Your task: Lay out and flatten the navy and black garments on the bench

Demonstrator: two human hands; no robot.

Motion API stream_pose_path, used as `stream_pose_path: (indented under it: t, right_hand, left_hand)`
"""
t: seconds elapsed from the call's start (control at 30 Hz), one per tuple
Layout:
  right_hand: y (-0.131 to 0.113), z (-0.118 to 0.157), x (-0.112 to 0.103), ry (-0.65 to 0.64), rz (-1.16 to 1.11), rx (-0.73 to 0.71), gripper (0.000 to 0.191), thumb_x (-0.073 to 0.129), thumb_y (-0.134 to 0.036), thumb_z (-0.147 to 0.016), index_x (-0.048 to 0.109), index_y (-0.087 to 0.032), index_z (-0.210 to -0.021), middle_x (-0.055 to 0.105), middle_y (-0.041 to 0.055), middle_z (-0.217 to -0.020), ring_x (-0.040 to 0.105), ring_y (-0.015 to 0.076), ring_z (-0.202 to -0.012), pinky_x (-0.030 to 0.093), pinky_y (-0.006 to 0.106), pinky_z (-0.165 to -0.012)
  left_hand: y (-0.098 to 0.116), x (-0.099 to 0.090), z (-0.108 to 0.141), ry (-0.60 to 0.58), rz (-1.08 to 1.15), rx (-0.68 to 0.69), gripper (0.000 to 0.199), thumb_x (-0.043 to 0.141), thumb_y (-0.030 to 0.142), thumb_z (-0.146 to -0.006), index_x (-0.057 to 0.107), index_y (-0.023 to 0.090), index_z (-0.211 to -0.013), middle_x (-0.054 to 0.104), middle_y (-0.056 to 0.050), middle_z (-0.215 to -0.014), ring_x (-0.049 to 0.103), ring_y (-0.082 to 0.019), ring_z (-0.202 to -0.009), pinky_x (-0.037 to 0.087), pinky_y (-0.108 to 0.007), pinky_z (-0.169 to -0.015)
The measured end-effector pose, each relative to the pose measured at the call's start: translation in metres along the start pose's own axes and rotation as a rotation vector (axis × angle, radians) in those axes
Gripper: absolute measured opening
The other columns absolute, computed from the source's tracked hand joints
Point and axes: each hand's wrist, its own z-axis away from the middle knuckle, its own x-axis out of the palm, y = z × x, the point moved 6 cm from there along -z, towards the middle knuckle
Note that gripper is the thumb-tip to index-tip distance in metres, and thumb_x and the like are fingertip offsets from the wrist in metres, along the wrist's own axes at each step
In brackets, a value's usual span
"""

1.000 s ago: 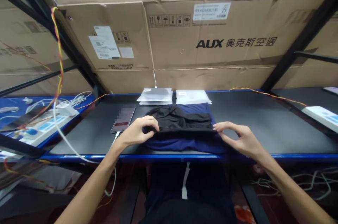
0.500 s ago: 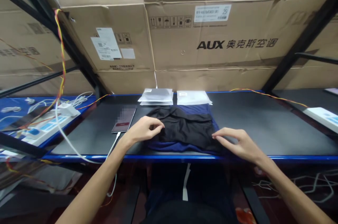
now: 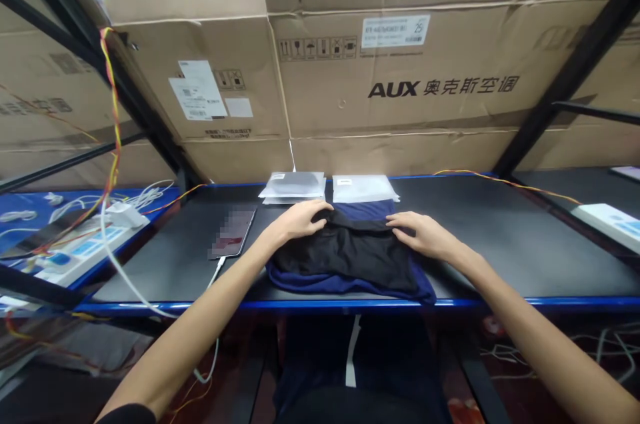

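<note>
A black cloth (image 3: 350, 251) lies on top of a dark blue cloth (image 3: 320, 283) at the front of the dark shelf. My left hand (image 3: 305, 219) pinches the far left corner of the black cloth. At its far right corner, my right hand (image 3: 420, 232) grips the same cloth between thumb and fingers. The far edge of the black cloth runs as a raised fold between both hands. Blue fabric shows beyond that edge and along the near side.
Two stacks of white packets (image 3: 294, 185) (image 3: 365, 189) lie behind the cloths. A phone (image 3: 234, 234) with a white cable is on the left. Power strips (image 3: 85, 247) (image 3: 610, 224) stand at both sides, and large cartons (image 3: 400, 117) form the back.
Both hands have moved away from me to the far edge of the black cloth. The black cloth's far edge is now drawn into a fold, and more blue shows at the near right corner.
</note>
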Motion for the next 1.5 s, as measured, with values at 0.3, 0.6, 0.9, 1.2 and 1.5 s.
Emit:
stream_pose_path:
  t: [0.3, 0.6, 0.9, 1.2, 1.5]
  right_hand:
    - [0.033, -0.023, -0.028, 0.214, -0.260, 0.269, 0.027, 0.049, -0.043, -0.088, 0.064, -0.021, -0.084, 0.072, 0.0021, -0.076, 0.066, 0.0203, -0.068, 0.053, 0.032, -0.064]
    - [0.056, -0.041, -0.007, 0.228, -0.071, 0.310, 0.020, 0.055, -0.040, -0.081, 0.062, -0.022, -0.086, 0.066, 0.0002, -0.066, 0.058, 0.0181, -0.059, 0.047, 0.031, -0.060]
    - [0.037, -0.031, -0.011, 0.235, 0.059, 0.227, 0.031, 0.053, -0.042, -0.087, 0.067, -0.019, -0.101, 0.069, 0.0124, -0.103, 0.063, 0.0291, -0.094, 0.051, 0.044, -0.086]
    - [-0.040, -0.014, 0.013, -0.025, 0.002, -0.039, 0.041, 0.052, -0.049, -0.094, 0.064, -0.026, -0.127, 0.061, 0.0086, -0.135, 0.050, 0.0280, -0.131, 0.041, 0.047, -0.110]
    - [-0.035, -0.003, 0.040, -0.269, 0.070, 0.004, 0.062, 0.048, -0.064, -0.092, 0.041, -0.037, -0.148, 0.030, 0.0037, -0.159, 0.020, 0.0323, -0.148, 0.015, 0.058, -0.120]
  left_hand:
    - [-0.021, -0.010, -0.023, 0.181, 0.109, -0.266, 0.025, 0.052, 0.038, -0.094, 0.065, 0.023, -0.109, 0.073, -0.001, -0.080, 0.068, -0.021, -0.074, 0.050, -0.030, -0.075]
    - [-0.030, 0.012, -0.042, 0.157, -0.110, -0.318, 0.025, 0.056, 0.038, -0.093, 0.072, 0.020, -0.087, 0.072, -0.009, -0.079, 0.068, -0.026, -0.079, 0.050, -0.035, -0.075]
    - [-0.008, 0.010, -0.011, 0.241, -0.155, -0.201, 0.031, 0.048, 0.033, -0.097, 0.068, 0.021, -0.117, 0.066, -0.010, -0.121, 0.063, -0.024, -0.109, 0.049, -0.037, -0.097]
    - [0.026, 0.020, 0.034, -0.088, -0.100, -0.018, 0.056, 0.052, 0.058, -0.093, 0.050, 0.031, -0.142, 0.037, -0.009, -0.156, 0.028, -0.035, -0.146, 0.021, -0.059, -0.118]
    - [0.023, 0.033, 0.047, -0.174, -0.069, -0.073, 0.060, 0.040, 0.059, -0.097, 0.032, 0.036, -0.152, 0.019, -0.006, -0.163, 0.015, -0.033, -0.150, 0.016, -0.061, -0.118]
